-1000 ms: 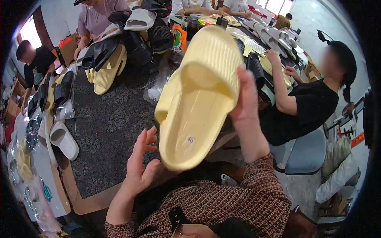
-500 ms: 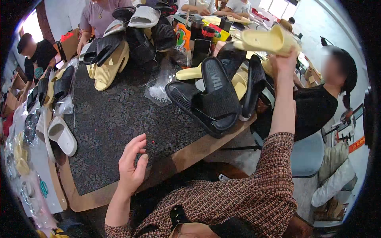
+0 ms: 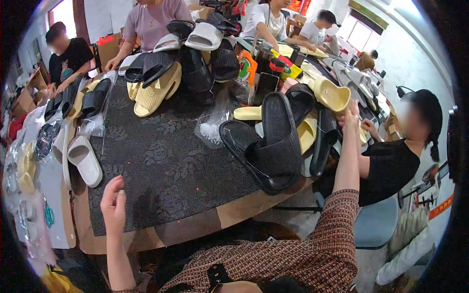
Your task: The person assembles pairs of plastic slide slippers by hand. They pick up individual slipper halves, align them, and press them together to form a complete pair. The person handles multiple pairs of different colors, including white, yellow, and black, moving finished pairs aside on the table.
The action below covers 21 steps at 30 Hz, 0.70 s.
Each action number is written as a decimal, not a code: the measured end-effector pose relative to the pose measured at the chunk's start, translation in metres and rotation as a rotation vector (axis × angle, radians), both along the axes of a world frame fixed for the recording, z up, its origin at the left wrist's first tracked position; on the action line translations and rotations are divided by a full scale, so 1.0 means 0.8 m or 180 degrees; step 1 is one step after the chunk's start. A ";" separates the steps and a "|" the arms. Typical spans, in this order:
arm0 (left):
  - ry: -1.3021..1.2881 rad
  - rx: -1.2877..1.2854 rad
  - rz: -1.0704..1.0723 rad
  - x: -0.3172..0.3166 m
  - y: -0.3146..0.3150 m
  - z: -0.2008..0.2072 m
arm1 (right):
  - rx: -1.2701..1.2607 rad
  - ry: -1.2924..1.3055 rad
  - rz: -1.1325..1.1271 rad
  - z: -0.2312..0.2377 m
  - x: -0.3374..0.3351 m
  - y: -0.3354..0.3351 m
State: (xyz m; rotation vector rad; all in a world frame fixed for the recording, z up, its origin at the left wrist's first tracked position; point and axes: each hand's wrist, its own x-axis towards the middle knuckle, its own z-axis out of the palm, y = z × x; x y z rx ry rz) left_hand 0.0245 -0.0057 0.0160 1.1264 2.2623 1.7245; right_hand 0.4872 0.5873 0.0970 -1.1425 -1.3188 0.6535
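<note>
The right hand [image 3: 350,116], arm stretched far out, has its grip closed on the edge of a pale yellow moulded foam slide sandal [image 3: 331,94], held over the far right of the worktop [image 3: 166,161]. Just beside it lie ribbed black rubber slide sandals [image 3: 273,141]. The left hand [image 3: 114,205] rests open and empty at the near edge of the dark patterned mat. A clear plastic bag [image 3: 211,128] holds white granules.

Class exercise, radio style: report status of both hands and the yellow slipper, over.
Right hand outstretched, gripping yellow slipper above the pile. Left hand empty, at edge of black mat. Black slippers stacked beneath the right arm.
</note>
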 end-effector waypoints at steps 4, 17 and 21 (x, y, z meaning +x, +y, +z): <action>-0.0127 0.0052 0.0415 -0.036 -0.043 -0.014 | -0.0023 -0.0110 -0.0559 -0.019 0.002 -0.005; -0.0425 0.0002 0.1356 -0.097 -0.119 -0.034 | 0.0239 0.0373 -0.0075 -0.077 0.008 -0.061; -0.0405 0.0036 0.1236 -0.111 -0.120 -0.052 | 0.0180 0.0484 -0.0215 -0.084 0.017 -0.068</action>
